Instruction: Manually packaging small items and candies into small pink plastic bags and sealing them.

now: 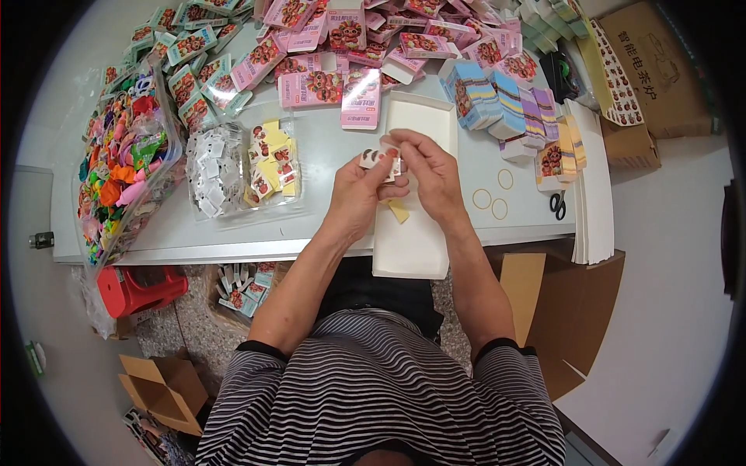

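My left hand (351, 199) is closed on a small printed sticker sheet (371, 158), white with brown and red pictures. Against its upper edge, my right hand (437, 177) pinches with thumb and forefinger; what lies between those fingertips is too small to make out. Both hands are over a long, shallow white box (412, 252) that reaches past the table's front edge. A yellow scrap of paper (399, 210) lies in the box just below my fingers. Left of my hands, a clear tray holds white paper pieces (214, 171) and yellow-backed printed cards (272, 163).
Pink boxes (311, 88) and teal boxes (192, 45) pile up at the back. A tub of colourful small toys (124, 163) stands left. Banded blue card stacks (475, 97), rubber bands (482, 199) and black scissors (558, 205) lie right. Below is an open carton (579, 311).
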`<state>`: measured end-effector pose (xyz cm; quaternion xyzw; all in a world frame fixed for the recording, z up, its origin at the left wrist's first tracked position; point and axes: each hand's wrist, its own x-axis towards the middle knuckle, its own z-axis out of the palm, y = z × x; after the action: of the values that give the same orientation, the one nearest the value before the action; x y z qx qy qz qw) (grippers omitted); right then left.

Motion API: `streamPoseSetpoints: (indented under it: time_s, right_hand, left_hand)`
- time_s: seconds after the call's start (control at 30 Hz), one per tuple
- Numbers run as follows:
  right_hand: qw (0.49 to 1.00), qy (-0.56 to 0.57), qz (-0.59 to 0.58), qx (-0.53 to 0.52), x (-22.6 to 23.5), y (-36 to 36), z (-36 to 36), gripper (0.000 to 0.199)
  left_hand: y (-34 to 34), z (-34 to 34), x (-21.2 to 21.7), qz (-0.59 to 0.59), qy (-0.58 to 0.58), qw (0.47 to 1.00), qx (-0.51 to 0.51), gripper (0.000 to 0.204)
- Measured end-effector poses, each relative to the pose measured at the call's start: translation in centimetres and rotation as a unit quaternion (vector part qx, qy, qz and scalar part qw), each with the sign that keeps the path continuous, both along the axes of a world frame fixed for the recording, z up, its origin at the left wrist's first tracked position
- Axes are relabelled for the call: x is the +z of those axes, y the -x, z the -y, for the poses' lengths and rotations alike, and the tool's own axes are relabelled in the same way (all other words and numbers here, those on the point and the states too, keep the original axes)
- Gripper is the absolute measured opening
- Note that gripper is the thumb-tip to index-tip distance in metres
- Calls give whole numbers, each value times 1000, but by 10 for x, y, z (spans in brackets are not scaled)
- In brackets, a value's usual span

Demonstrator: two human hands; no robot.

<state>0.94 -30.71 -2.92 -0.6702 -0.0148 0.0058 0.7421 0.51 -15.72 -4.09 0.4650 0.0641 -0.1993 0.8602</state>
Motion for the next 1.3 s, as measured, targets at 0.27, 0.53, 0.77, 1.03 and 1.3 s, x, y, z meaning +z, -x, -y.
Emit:
streamPoseSetpoints:
  time_s: [0.27, 0.53, 0.77, 1.03, 1.3]
  right_hand:
    - [998, -9, -38, 45, -11, 12, 9, 40]
    - [975, -170, -104, 96, -16, 19, -8, 29]
    - [999, 24, 6, 36, -25, 22, -13, 16]
    - [996, 70, 16, -47, 0, 2, -37, 15]
    - [974, 185, 94, 86, 26, -31, -78, 34]
  left_hand:
    - [-6, -22, -2, -65, 167, 982, 56, 29]
    - [-2, -23, -3, -37, 254, 967, 8, 26]
    - [6, -32, 8, -48, 136, 986, 86, 32]
    - [-10, -114, 32, 250, -491, 792, 263, 22]
    - [10, -134, 34, 293, -698, 610, 234, 35]
